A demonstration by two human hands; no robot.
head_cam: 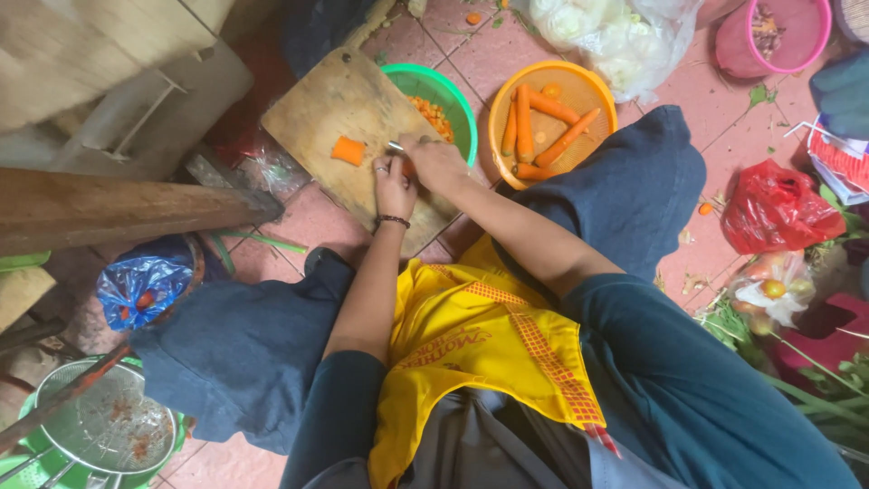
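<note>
I squat over a wooden cutting board [335,104] on the tiled floor. My left hand [392,186] presses down on a carrot piece that my fingers mostly hide. My right hand [434,161] is closed on a knife [396,146]; only a bit of its metal shows by my fingers. A cut carrot chunk [348,150] lies on the board to the left of both hands. Just beyond the board, a green bowl [457,101] holds chopped carrot. An orange colander [587,86] next to it holds several whole peeled carrots.
A clear bag of pale vegetables [606,36] and a pink basket [797,36] sit at the top right. At the right lie a red plastic bag [778,208] and greens. A blue bag [140,285] and a metal sieve [104,426] are at the left, under a wooden beam [118,208].
</note>
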